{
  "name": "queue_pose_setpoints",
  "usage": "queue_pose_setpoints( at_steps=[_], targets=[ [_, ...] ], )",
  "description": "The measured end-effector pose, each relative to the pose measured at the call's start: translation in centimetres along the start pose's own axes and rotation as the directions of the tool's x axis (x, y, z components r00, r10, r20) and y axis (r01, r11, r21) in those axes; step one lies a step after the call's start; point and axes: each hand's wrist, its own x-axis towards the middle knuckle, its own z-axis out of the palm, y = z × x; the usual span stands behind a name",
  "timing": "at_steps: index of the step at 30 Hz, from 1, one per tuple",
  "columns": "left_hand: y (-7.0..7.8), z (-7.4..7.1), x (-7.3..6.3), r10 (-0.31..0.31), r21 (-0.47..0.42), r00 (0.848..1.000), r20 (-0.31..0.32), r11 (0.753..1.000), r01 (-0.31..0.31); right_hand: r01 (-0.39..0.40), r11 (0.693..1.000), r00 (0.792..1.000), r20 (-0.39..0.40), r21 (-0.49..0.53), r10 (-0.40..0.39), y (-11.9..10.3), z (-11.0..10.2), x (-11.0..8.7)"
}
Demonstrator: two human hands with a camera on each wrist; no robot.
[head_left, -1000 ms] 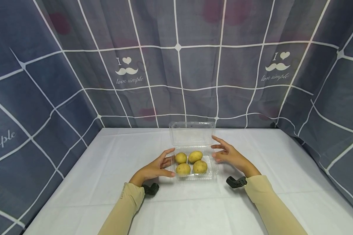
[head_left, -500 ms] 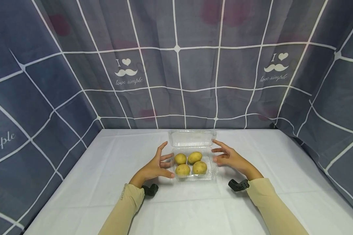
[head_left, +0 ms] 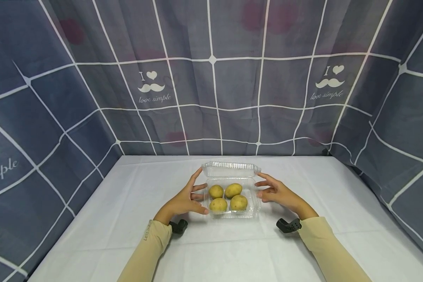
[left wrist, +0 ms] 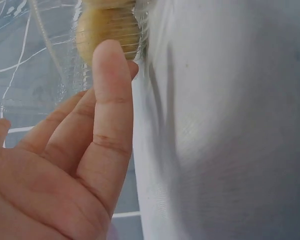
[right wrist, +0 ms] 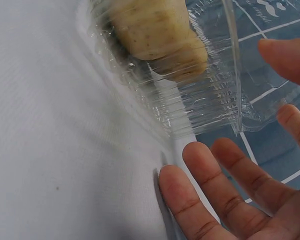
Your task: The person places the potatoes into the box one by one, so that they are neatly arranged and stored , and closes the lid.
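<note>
A clear plastic clamshell box sits on the white cloth with several yellow potatoes inside. Its hinged lid is raised at the back, tilted, and not closed over the box. My left hand flanks the box's left side with fingers spread, the index fingertip at the lid's left corner. On the other side, my right hand has its index fingertip at the lid's right corner and its thumb near the box's side. Both wrist views show outstretched fingers beside the ribbed wall; neither hand grips a potato.
A white cloth covers the table. Grey-blue curtains with white lines hang behind and at both sides. Each wrist carries a black device.
The lid's upper edge has come lower in view and the lid looks shorter. My right index finger moved with its corner; my left index finger lifted from the box's side to the lid's corner.
</note>
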Motion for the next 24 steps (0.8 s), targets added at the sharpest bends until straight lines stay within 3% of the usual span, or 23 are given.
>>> queue_pose_setpoints(
  at_steps=[11,19,24],
  targets=[
    [-0.18,-0.2,-0.08,-0.017,0.026,1.0,0.002,1.0,0.017,0.008,0.999,1.0,0.015,-0.037,-0.008,0.13,0.02,-0.41],
    [-0.46,-0.34,-0.05,0.003,-0.079,0.999,0.034,0.997,0.0,0.022,1.0,0.997,0.07,-0.001,-0.022,0.26,0.06,-0.74],
    [-0.53,-0.36,-0.04,0.007,-0.089,0.999,0.033,0.996,-0.004,0.056,0.998,0.994,0.089,0.038,-0.059,0.39,0.08,-0.94]
  ],
)
